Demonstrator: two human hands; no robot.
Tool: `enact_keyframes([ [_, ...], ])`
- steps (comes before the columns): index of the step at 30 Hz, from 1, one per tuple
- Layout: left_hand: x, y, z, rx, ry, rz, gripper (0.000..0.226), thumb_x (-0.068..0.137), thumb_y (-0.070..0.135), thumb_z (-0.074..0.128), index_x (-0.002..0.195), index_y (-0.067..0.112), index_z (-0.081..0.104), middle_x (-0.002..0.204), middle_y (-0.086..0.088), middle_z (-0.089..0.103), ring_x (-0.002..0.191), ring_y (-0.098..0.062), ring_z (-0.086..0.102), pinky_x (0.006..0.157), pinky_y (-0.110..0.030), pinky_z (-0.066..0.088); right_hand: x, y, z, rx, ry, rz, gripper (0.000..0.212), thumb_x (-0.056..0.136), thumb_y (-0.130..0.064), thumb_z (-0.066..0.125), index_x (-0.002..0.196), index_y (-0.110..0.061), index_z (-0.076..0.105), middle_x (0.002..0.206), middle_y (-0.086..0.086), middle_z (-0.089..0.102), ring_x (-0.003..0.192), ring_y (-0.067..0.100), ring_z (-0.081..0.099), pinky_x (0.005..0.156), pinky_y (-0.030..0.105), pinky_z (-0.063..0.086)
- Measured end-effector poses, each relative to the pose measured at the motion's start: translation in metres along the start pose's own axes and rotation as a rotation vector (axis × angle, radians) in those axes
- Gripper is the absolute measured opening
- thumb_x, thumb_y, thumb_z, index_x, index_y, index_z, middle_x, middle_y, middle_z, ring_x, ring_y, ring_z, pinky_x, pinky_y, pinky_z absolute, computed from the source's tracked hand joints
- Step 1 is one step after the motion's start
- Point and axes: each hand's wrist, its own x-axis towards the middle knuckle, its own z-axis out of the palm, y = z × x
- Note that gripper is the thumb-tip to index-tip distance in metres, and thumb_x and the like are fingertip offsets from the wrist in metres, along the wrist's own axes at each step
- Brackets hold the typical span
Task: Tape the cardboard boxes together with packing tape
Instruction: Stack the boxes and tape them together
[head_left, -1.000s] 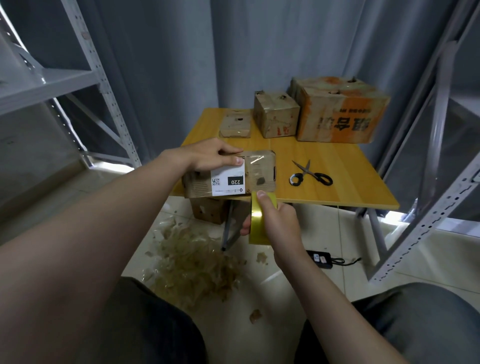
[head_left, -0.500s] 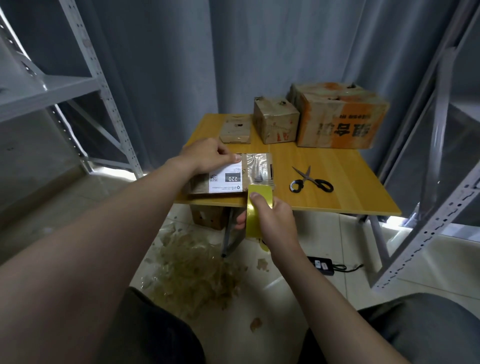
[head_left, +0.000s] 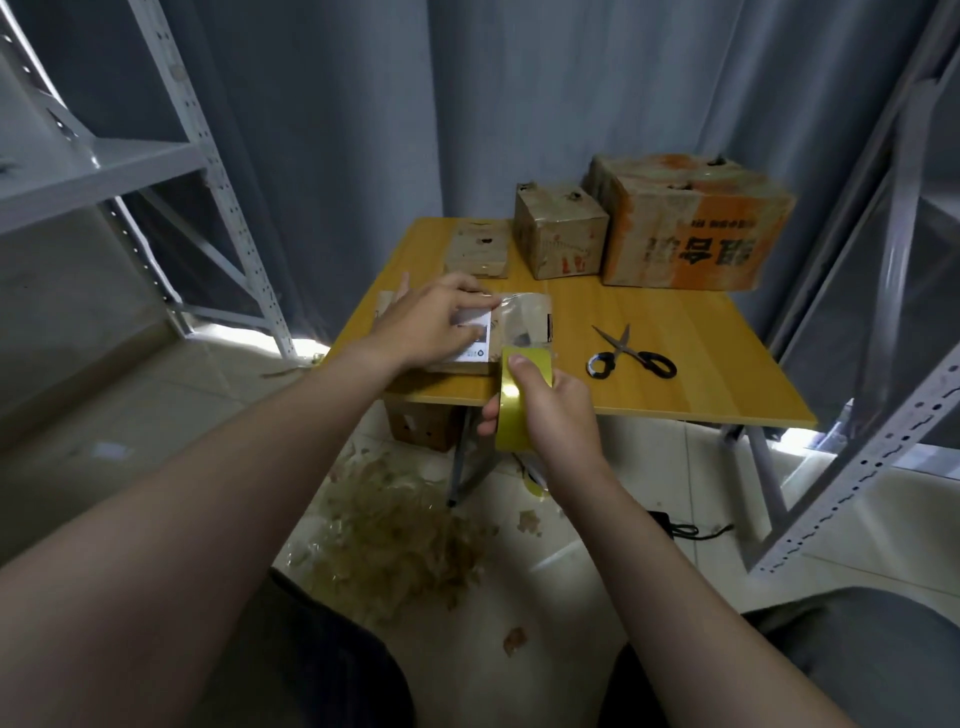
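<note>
On the near edge of the yellow table (head_left: 675, 364) lies a flat cardboard box (head_left: 524, 322), under the straight, pressing fingers of the left hand (head_left: 426, 327). The yellow tape roll (head_left: 511, 410) meets its near side, the right hand (head_left: 558, 410) curled round it, thumb on top.

Open stretch of yellow wooden desk (head_left: 675, 322) between black-handled scissors (head_left: 622, 347) and back row. Back blocked: large orange-printed cardboard box (head_left: 691, 244), brown cube-shaped cardboard box (head_left: 558, 234), small flat cardboard box (head_left: 478, 252). Grey perforated metal rack post (head_left: 857, 467) hems right side.

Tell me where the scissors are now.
In the head view, the scissors lie on the table, right of the right hand and its tape roll, in front of the orange box.
</note>
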Motion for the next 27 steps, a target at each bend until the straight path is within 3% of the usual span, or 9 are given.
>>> enact_keyframes([
  [2, -0.005, -0.003, -0.004, 0.116, -0.13, 0.021, 0.07, 0.09, 0.053, 0.072, 0.154, 0.044, 0.044, 0.165, 0.012, 0.033, 0.155, -0.021, 0.026, 0.12, -0.072, -0.002, 0.003, -0.003, 0.001, -0.008, -0.006, 0.007, 0.025, 0.105, -0.041, 0.055, 0.109, -0.018, 0.064, 0.076, 0.013, 0.077, 0.063, 0.03, 0.075, 0.064, 0.037, 0.062],
  [6, -0.008, -0.001, 0.002, 0.218, -0.215, 0.02, 0.105, 0.073, 0.062, 0.084, 0.16, 0.044, 0.029, 0.174, 0.01, 0.007, 0.161, -0.02, -0.001, 0.116, -0.077, -0.004, 0.003, -0.007, 0.001, 0.028, -0.011, 0.013, 0.03, 0.104, -0.042, 0.056, 0.111, -0.014, 0.065, 0.074, 0.013, 0.077, 0.058, 0.027, 0.073, 0.053, 0.028, 0.058],
  [10, -0.002, 0.005, 0.006, 0.257, -0.191, -0.044, 0.098, 0.078, 0.056, 0.083, 0.159, 0.046, 0.03, 0.174, 0.007, 0.01, 0.16, -0.024, 0.008, 0.116, -0.079, 0.005, 0.0, -0.008, 0.002, 0.057, 0.015, -0.04, 0.027, 0.104, -0.039, 0.058, 0.108, -0.014, 0.068, 0.076, 0.013, 0.077, 0.06, 0.028, 0.074, 0.052, 0.028, 0.057],
  [14, 0.001, 0.009, 0.008, 0.288, -0.166, -0.076, 0.088, 0.082, 0.057, 0.079, 0.158, 0.046, 0.035, 0.171, 0.005, 0.025, 0.156, -0.025, 0.022, 0.114, -0.074, 0.018, -0.001, -0.008, 0.002, 0.041, 0.016, -0.092, 0.019, 0.104, -0.035, 0.058, 0.106, -0.019, 0.067, 0.077, 0.016, 0.076, 0.066, 0.03, 0.075, 0.063, 0.032, 0.063],
  [19, 0.004, 0.008, 0.001, 0.281, -0.198, -0.126, 0.091, 0.072, 0.066, 0.08, 0.153, 0.047, 0.043, 0.157, 0.011, 0.046, 0.143, -0.025, 0.042, 0.097, -0.051, 0.037, 0.004, -0.014, -0.006, 0.013, 0.036, -0.125, 0.024, 0.104, -0.036, 0.057, 0.105, -0.016, 0.068, 0.071, 0.014, 0.075, 0.062, 0.028, 0.074, 0.062, 0.032, 0.06],
  [25, 0.002, 0.009, 0.0, 0.144, -0.249, -0.214, 0.094, 0.069, 0.064, 0.085, 0.152, 0.04, 0.049, 0.145, 0.01, 0.057, 0.13, -0.024, 0.054, 0.102, -0.05, 0.048, 0.015, -0.026, -0.007, -0.052, 0.044, -0.129, 0.028, 0.104, -0.042, 0.056, 0.1, -0.018, 0.07, 0.068, 0.012, 0.075, 0.058, 0.026, 0.075, 0.055, 0.028, 0.059],
  [27, 0.004, 0.01, -0.002, 0.131, -0.282, -0.221, 0.095, 0.07, 0.063, 0.085, 0.153, 0.039, 0.047, 0.144, 0.009, 0.058, 0.13, -0.024, 0.055, 0.103, -0.048, 0.048, 0.018, -0.026, -0.007, -0.056, 0.046, -0.114, 0.03, 0.104, -0.044, 0.055, 0.101, -0.017, 0.069, 0.068, 0.011, 0.076, 0.058, 0.026, 0.075, 0.058, 0.031, 0.061],
])
